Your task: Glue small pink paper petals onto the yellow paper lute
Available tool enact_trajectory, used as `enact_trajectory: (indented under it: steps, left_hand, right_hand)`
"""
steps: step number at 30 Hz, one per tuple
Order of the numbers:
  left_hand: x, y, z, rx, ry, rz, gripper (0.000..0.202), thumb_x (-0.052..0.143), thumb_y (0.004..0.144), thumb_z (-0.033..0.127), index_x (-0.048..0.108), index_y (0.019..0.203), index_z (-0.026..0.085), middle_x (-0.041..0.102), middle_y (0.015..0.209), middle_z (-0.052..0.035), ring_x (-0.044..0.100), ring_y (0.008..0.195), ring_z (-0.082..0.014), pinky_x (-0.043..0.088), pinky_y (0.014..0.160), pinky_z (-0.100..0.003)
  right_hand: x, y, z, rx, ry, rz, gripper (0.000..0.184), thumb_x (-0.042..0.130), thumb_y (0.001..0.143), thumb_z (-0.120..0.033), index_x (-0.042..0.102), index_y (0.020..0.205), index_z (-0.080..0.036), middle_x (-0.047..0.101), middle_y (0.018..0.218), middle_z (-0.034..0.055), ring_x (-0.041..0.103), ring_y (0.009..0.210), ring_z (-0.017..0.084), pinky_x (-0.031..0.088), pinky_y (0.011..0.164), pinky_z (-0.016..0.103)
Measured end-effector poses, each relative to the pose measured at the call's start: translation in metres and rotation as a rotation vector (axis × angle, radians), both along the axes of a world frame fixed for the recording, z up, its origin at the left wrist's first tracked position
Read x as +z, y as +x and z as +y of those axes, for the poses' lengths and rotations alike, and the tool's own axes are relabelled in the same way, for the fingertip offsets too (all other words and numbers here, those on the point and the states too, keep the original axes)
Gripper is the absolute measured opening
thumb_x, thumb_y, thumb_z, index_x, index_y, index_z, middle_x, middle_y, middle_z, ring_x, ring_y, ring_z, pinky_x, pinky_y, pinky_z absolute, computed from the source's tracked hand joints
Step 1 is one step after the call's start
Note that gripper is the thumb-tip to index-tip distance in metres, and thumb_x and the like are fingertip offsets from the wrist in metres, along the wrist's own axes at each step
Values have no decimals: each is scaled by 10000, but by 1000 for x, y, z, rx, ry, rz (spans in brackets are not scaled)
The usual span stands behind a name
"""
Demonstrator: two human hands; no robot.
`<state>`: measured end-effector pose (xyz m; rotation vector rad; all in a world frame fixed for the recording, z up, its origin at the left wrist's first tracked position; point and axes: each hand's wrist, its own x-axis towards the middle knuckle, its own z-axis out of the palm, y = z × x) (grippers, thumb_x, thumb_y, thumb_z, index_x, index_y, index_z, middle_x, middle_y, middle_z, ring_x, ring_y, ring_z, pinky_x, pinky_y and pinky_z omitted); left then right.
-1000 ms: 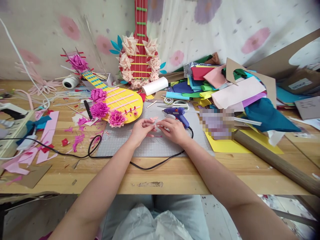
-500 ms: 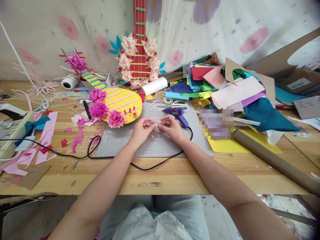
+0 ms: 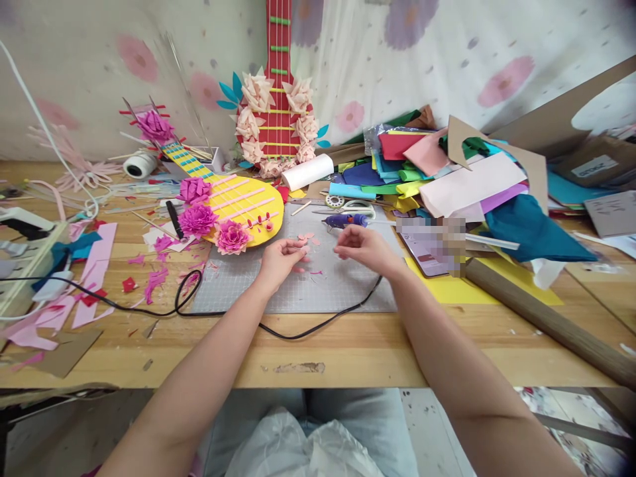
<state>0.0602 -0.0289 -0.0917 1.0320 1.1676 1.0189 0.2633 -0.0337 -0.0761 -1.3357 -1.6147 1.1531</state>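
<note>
My left hand hovers over the grey cutting mat, fingers curled toward the thumb; I cannot tell whether they pinch anything. My right hand is at its 3 o'clock, apart from it and half-curled, its grip just as unclear. Pink paper scraps lie at my left hand's 1 o'clock. The purple glue gun lies at my right hand's 11 o'clock, just beyond the fingertips.
</note>
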Motion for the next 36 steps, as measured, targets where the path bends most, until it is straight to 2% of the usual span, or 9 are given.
enact_trajectory:
  steps: [3, 5, 8, 11, 15, 20, 25, 28, 36]
  left_hand:
    - [-2, -1, 1, 14, 5, -1, 246, 754, 634, 225, 631, 815, 113, 692, 815, -78, 666, 673, -157, 512, 439, -206]
    - [-2, 0, 2, 23, 3, -2, 232, 750, 637, 224, 626, 797, 113, 697, 836, -87, 666, 675, -156, 508, 439, -203]
    - [-3, 0, 3, 34, -6, -1, 210, 745, 641, 218, 618, 771, 115, 699, 821, -86, 664, 669, -153, 503, 441, -199]
    - [-2, 0, 3, 44, -19, -1, 189, 740, 648, 207, 610, 751, 117, 691, 769, -72, 662, 660, -155, 504, 450, -204]
    - [-1, 0, 2, 56, -31, -15, 169, 736, 648, 176, 598, 724, 116, 666, 704, -46, 657, 638, -148, 506, 450, -203]
    - [0, 1, 2, 76, -34, -15, 169, 737, 653, 176, 587, 709, 123, 657, 684, -35, 651, 622, -141, 509, 443, -203]
    - [-2, 1, 3, 91, -34, -8, 178, 739, 657, 192, 584, 710, 123, 655, 683, -36, 642, 609, -127, 509, 442, -193]
    - [-2, 1, 3, 102, -27, 1, 159, 725, 666, 186, 584, 710, 130, 636, 639, -19, 637, 606, -127, 511, 449, -197]
    - [-1, 2, 2, 123, -33, 5, 124, 688, 684, 149, 566, 702, 137, 622, 616, -4, 628, 591, -130, 514, 457, -220]
  right_hand:
    - [15, 37, -2, 62, -156, -175, 411, 712, 616, -534, 521, 707, -182, 536, 564, -21, 482, 511, 109, 370, 500, 257]
    - [13, 52, 2, -161, -51, -322, 434, 659, 652, -594, 512, 663, -186, 480, 533, -29, 441, 508, 105, 324, 501, 258]
    - [-4, 54, 13, -468, 131, -463, 482, 706, 596, -584, 564, 802, -173, 565, 694, 21, 505, 632, 153, 360, 569, 282]
    - [-19, 40, 23, -377, 183, -422, 516, 676, 622, -595, 600, 886, -158, 617, 823, 65, 542, 718, 184, 400, 628, 306]
    - [-25, 23, 28, -364, 102, -424, 464, 631, 666, -607, 632, 815, -168, 617, 732, 53, 557, 684, 205, 411, 611, 318]
    - [-22, 15, 22, -407, 96, -382, 404, 651, 668, -574, 645, 767, -182, 622, 695, 51, 579, 690, 220, 426, 596, 320]
    - [-11, 15, 6, -113, -12, -118, 448, 619, 691, -601, 652, 767, -161, 573, 589, 11, 499, 531, 120, 397, 500, 257]
    - [-7, 14, 0, -14, -50, -110, 433, 636, 677, -604, 629, 689, -171, 511, 513, -12, 455, 472, 98, 367, 453, 246]
    - [-3, 14, -1, -29, -73, -145, 426, 677, 626, -608, 576, 646, -194, 519, 532, -16, 419, 443, 86, 353, 417, 251]
